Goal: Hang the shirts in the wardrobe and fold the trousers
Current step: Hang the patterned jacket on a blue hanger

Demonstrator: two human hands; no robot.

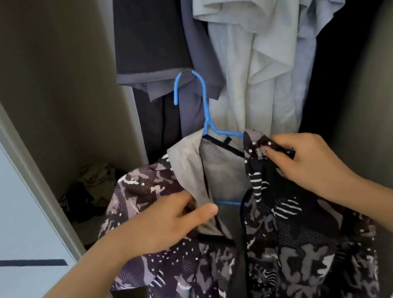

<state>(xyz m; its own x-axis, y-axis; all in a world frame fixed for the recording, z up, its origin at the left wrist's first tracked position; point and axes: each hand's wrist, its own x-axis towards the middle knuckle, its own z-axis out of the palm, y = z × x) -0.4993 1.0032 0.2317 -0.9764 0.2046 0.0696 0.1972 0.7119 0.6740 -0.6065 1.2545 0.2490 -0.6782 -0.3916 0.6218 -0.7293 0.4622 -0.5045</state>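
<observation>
A dark patterned shirt [296, 249] with a grey mesh lining sits on a blue hanger [205, 106], held up in front of the open wardrobe. The hanger's hook points up and is free of any rail in view. My left hand [165, 220] pinches the shirt's left front edge by the grey lining. My right hand [305, 157] grips the right collar and shoulder near the hanger's arm. The hanger's lower bar shows between the two shirt fronts.
Inside the wardrobe hang a dark grey garment [148, 27], a bluish-grey one [197, 45] and white shirts [258, 43]. Crumpled clothes [93, 188] lie on the wardrobe floor at the left. A sliding door frame [9, 142] runs down the left side.
</observation>
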